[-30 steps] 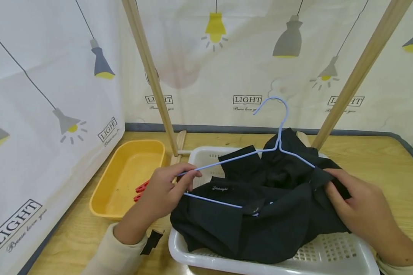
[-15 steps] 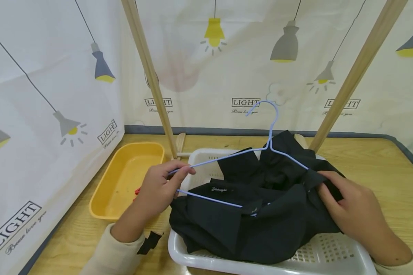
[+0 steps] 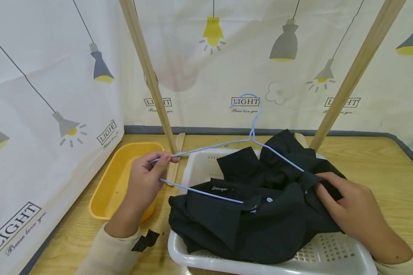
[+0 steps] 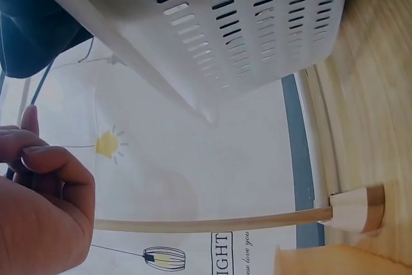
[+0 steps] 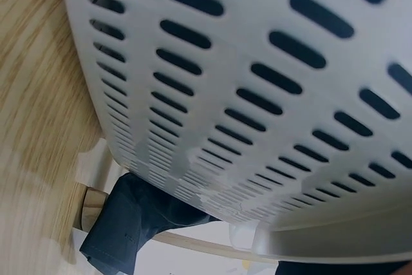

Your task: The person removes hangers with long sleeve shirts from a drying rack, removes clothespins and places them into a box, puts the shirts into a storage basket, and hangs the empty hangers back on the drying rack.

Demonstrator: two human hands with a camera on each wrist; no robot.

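Observation:
In the head view, my left hand (image 3: pixel 142 183) pinches the left end of a light-blue wire hanger (image 3: pixel 253 131), whose hook points up. The hanger's right arm runs under the collar of a black shirt (image 3: pixel 272 233); part of its lower bar disappears inside the neck opening. My right hand (image 3: pixel 352 208) grips the shirt's cloth at the right, beside the place where the hanger enters it. The shirt lies bunched in a white slotted basket (image 3: pixel 359 252). From the left wrist view, curled fingers of my left hand (image 4: pixel 48 191) show below the basket's rim.
A yellow tray (image 3: pixel 106 179) stands left of the basket on the wooden table (image 3: pixel 392 168). Two wooden poles (image 3: pixel 146 72) rise behind the basket, one on each side. A printed cloth backdrop (image 3: pixel 199 110) closes off the back. Black cloth (image 5: pixel 129 223) hangs over the basket's far side.
My left hand has moved left and slightly up, drawing the hanger leftward, so its hook now stands further left. The right hand keeps its grip and has shifted slightly left in view.

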